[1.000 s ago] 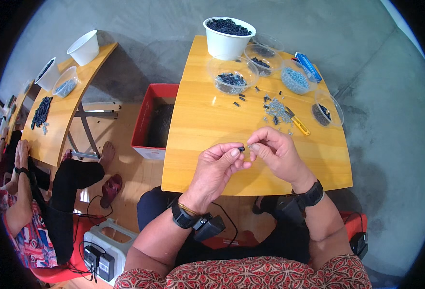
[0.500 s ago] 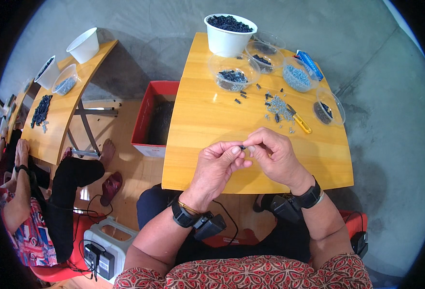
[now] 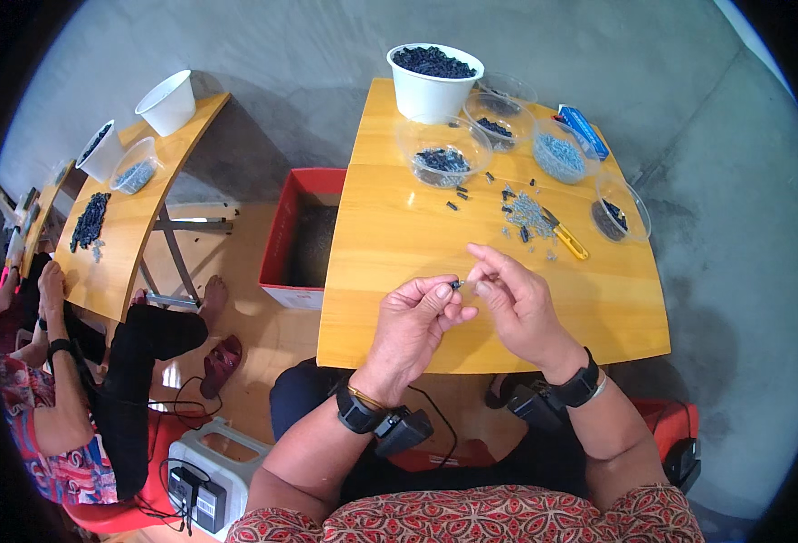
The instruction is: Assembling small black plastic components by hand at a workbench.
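Note:
My left hand [image 3: 417, 321] pinches a small black plastic part [image 3: 456, 284] between thumb and forefinger above the front of the yellow table [image 3: 372, 262]. A tiny pale tip shows at the part's right end. Just right of it is my right hand [image 3: 521, 303], its fingers loosely apart and nothing visible in them. Beyond the hands lies a scatter of small clear-grey pieces [image 3: 527, 214], with a few black parts [image 3: 452, 205] around it. A yellow utility knife [image 3: 569, 239] rests against the scatter's right side.
Along the back stand a white bucket [image 3: 433, 86] of black parts and several clear tubs, one with pale bluish pieces [image 3: 560, 158]. A blue box [image 3: 583, 131] lies behind. A red bin [image 3: 277, 244] stands left on the floor. Another person [image 3: 64, 416] sits at a table further left.
My right fingers have drawn back from the black part and parted a little. The left hand keeps its pinch. The whole view has shifted slightly, with the table lower.

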`<act>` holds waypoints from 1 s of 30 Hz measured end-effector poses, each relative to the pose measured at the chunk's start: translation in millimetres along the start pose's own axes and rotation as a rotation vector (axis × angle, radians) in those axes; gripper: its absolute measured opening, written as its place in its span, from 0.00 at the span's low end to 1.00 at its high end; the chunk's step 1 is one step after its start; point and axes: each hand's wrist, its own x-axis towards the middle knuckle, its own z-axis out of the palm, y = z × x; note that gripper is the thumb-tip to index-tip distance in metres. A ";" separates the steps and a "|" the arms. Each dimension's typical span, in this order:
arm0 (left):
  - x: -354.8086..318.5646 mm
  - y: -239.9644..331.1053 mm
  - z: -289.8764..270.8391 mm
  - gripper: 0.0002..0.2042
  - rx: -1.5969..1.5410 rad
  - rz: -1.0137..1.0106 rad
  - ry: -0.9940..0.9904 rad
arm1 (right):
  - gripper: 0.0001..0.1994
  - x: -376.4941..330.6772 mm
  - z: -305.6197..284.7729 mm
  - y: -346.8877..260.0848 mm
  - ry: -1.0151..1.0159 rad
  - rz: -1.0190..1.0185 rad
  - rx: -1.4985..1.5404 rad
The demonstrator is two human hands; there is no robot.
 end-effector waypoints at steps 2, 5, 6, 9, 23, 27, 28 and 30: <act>0.5 1.0 -0.7 0.06 -0.010 0.024 0.010 | 0.20 -0.2 -3.1 -3.1 -0.093 -0.138 -0.228; -1.8 0.7 -2.8 0.06 0.027 -0.010 0.070 | 0.22 -5.6 4.4 -1.5 -0.144 -0.222 -0.383; -1.5 -3.9 -3.2 0.06 0.026 0.015 0.077 | 0.24 -9.1 8.1 1.4 -0.129 -0.196 -0.343; -4.1 -8.8 -2.2 0.05 0.091 0.042 0.109 | 0.24 -12.9 5.8 -13.8 -0.166 -0.169 -0.425; -5.8 -5.0 -1.6 0.04 0.153 0.079 0.003 | 0.07 39.4 -32.3 25.0 0.109 -0.015 -0.518; -4.9 -0.1 -5.3 0.04 0.153 0.087 0.029 | 0.07 94.7 -58.9 86.0 0.136 0.045 -0.636; -5.6 1.4 -6.8 0.04 0.184 0.088 0.033 | 0.07 103.7 -61.6 93.7 0.116 0.107 -0.678; -6.2 3.4 -8.3 0.04 0.212 0.091 0.037 | 0.07 116.5 -65.7 106.7 0.095 0.167 -0.721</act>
